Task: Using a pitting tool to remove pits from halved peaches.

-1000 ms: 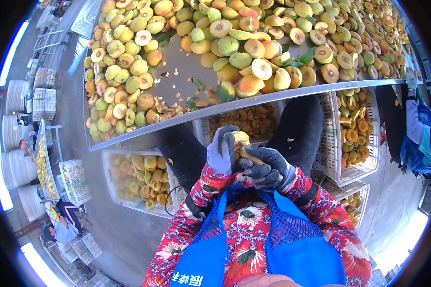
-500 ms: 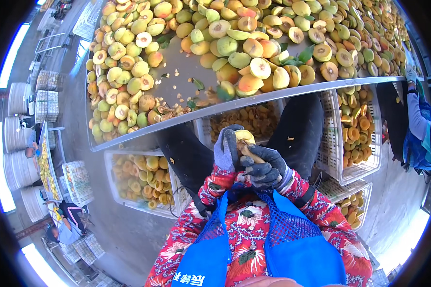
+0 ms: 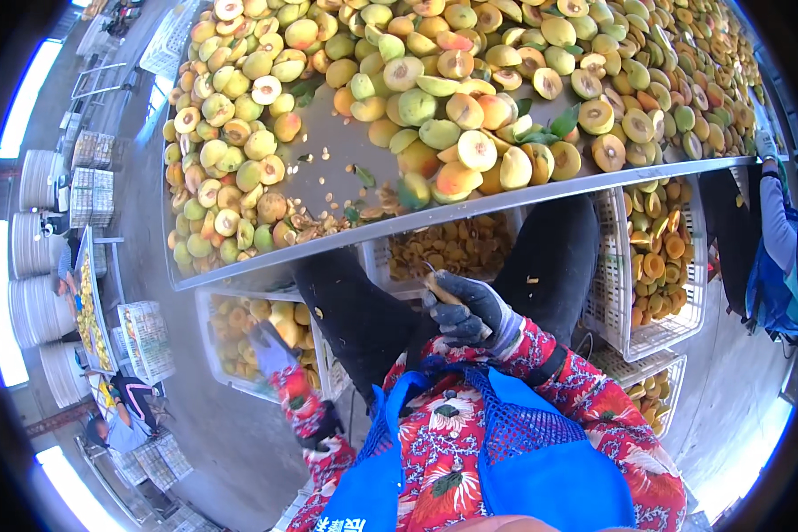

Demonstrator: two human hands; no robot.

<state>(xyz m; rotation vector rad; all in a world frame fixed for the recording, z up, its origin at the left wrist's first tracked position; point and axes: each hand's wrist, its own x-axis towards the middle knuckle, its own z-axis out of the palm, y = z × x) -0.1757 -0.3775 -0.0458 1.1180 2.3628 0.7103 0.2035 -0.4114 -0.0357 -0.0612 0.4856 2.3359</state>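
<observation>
My right hand point(image 3: 472, 310), in a dark-coated glove, is closed around a wooden-handled pitting tool point(image 3: 440, 288) in front of my lap. A thin metal tip stands up from the tool's far end. Out to the left, my gloved left hand point(image 3: 275, 351) is over the white crate point(image 3: 224, 371) of peach halves beside my left leg. Motion smears its fingers. A pale yellow peach half point(image 3: 285, 321) lies close by that hand. Ahead, many halved peaches point(image 3: 437, 135) with pits still in them cover the metal-rimmed table point(image 3: 328, 239).
Under the table, between my legs, a crate point(image 3: 377, 260) holds brownish scraps. Stacked crates point(image 3: 614, 275) of pitted halves stand at my right. Another person's gloved hand point(image 3: 765, 144) is at the table's right edge. Leaves and loose pits lie on the tabletop.
My left hand has moved from beside the tool out to the left crate, and the peach half has left my lap area. My right hand keeps the tool at nearly the same place.
</observation>
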